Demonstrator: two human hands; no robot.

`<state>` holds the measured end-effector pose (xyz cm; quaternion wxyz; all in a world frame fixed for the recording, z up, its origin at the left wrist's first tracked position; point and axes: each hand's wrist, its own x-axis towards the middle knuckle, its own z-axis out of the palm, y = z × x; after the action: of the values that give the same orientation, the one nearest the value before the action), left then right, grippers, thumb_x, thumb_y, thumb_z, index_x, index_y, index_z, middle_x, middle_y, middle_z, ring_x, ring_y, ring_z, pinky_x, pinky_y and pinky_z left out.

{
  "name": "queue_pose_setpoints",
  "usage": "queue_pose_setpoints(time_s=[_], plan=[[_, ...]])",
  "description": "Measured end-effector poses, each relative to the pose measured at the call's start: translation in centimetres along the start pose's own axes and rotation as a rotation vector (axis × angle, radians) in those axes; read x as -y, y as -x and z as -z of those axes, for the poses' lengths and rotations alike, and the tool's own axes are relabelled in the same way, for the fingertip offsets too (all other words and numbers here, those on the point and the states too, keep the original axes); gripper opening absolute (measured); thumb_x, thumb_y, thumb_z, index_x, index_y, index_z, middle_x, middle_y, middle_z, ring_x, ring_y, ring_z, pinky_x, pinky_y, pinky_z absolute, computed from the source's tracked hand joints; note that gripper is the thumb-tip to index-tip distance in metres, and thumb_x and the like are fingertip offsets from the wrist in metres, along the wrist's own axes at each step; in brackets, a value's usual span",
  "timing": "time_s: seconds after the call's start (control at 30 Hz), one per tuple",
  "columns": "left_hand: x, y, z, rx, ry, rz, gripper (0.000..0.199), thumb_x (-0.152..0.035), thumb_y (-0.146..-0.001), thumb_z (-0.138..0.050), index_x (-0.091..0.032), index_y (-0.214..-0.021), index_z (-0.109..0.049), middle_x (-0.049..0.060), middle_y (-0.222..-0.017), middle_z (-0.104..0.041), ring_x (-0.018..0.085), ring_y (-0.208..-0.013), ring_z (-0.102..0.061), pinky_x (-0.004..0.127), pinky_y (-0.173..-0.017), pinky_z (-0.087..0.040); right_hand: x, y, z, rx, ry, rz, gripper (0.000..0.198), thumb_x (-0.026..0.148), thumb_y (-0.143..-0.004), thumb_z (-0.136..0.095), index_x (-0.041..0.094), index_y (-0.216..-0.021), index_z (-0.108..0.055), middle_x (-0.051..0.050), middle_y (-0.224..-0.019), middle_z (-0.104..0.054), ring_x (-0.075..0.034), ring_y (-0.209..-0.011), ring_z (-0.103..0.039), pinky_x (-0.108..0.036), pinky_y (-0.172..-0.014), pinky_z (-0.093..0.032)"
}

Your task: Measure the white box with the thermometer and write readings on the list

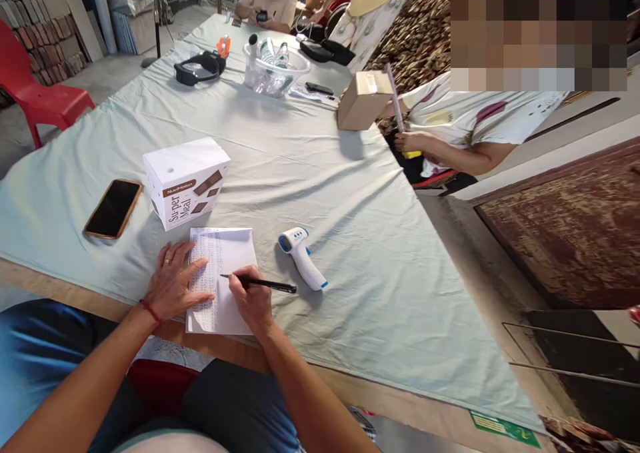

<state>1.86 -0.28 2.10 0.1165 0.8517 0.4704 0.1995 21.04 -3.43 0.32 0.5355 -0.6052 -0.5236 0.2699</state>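
- At the near table edge: left hand (173, 285) lies flat, fingers spread, pressing on the white sheet of paper with printed rows (221, 280). Nothing held in its grip, just pinning the sheet.
- Right hand (254, 301) has its grip closed on the slim black pen (260, 282), tip touching the paper near the sheet's middle.
- Pen axis: runs roughly left-right across the view, tip pointing left toward the left hand, tail out right past the sheet's edge, low tilt.
- Doing it well, my read: keep the left palm holding the sheet flat, since the pale green cloth (350, 226) under it is wrinkled and soft; light pen pressure so the tip doesn't poke through.
- Just right of the sheet: white and blue handheld infrared thermometer (303, 256), lying on its side.
- Behind the sheet: white cardboard box with brown chocolate print (186, 181); left of it, black smartphone in a tan case (113, 208), face up.
- Far side: another person's hands hold a brown cardboard box (363, 98); clear plastic tub of bottles (274, 66) beyond.
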Motion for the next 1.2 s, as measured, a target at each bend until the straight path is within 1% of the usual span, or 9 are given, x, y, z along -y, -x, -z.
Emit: queue_pose_setpoints(time_s=[0.17, 0.43, 0.57, 0.73, 0.9, 1.2], plan=[[-0.07, 0.03, -0.13, 0.022, 0.003, -0.003, 0.066, -0.059, -0.068, -0.082, -0.023, -0.122, -0.068, 0.016, -0.145, -0.048, 0.038, -0.137, -0.041, 0.061, -0.119, -0.024, -0.42, 0.19, -0.04, 0.016, 0.028, 0.069, 0.013, 0.032, -0.078, -0.056, 0.023, -0.068, -0.057, 0.003, -0.060, -0.057, -0.014, -0.055, -0.053, -0.026, -0.054, -0.045], [0.02, 0.01, -0.11, 0.032, 0.015, -0.002, 0.067, -0.059, -0.068, -0.082, -0.022, -0.122, -0.068, 0.017, -0.144, -0.049, 0.038, -0.138, -0.040, 0.061, -0.119, -0.024, -0.68, 0.28, -0.09, 0.032, 0.056, 0.078, 0.013, 0.030, -0.079, -0.055, 0.023, -0.068, -0.056, 0.003, -0.060, -0.057, -0.013, -0.055, -0.052, -0.026, -0.055, -0.045], [-0.02, 0.03, -0.16, 0.013, 0.021, -0.003, 0.063, -0.058, -0.070, -0.081, -0.022, -0.120, -0.069, 0.015, -0.145, -0.049, 0.038, -0.137, -0.040, 0.060, -0.119, -0.024, -0.66, 0.31, -0.06, 0.037, 0.040, 0.087, 0.013, 0.030, -0.079, -0.055, 0.023, -0.067, -0.056, 0.004, -0.059, -0.056, -0.013, -0.054, -0.051, -0.026, -0.054, -0.044], [-0.07, 0.05, -0.19, 0.002, 0.027, -0.002, 0.062, -0.057, -0.069, -0.081, -0.022, -0.119, -0.069, 0.015, -0.145, -0.048, 0.038, -0.136, -0.041, 0.060, -0.119, -0.024, -0.52, 0.26, 0.08, 0.018, 0.025, 0.073, 0.013, 0.030, -0.078, -0.056, 0.023, -0.067, -0.056, 0.003, -0.060, -0.057, -0.014, -0.055, -0.052, -0.027, -0.055, -0.044], [-0.11, 0.05, -0.16, 0.004, 0.013, -0.007, 0.064, -0.055, -0.068, -0.083, -0.021, -0.119, -0.069, 0.017, -0.145, -0.049, 0.038, -0.137, -0.041, 0.060, -0.120, -0.024, -0.34, 0.15, 0.11, 0.018, 0.034, 0.065, 0.014, 0.031, -0.077, -0.056, 0.023, -0.066, -0.056, 0.003, -0.059, -0.056, -0.014, -0.055, -0.051, -0.027, -0.055, -0.044], [-0.09, 0.03, -0.07, 0.013, 0.028, 0.001, 0.063, -0.057, -0.069, -0.081, -0.022, -0.120, -0.069, 0.015, -0.146, -0.049, 0.038, -0.137, -0.041, 0.060, -0.120, -0.025, -0.23, 0.19, 0.16, 0.026, 0.043, 0.028, 0.014, 0.032, -0.076, -0.055, 0.024, -0.065, -0.055, 0.003, -0.059, -0.056, -0.014, -0.055, -0.051, -0.027, -0.056, -0.045]])
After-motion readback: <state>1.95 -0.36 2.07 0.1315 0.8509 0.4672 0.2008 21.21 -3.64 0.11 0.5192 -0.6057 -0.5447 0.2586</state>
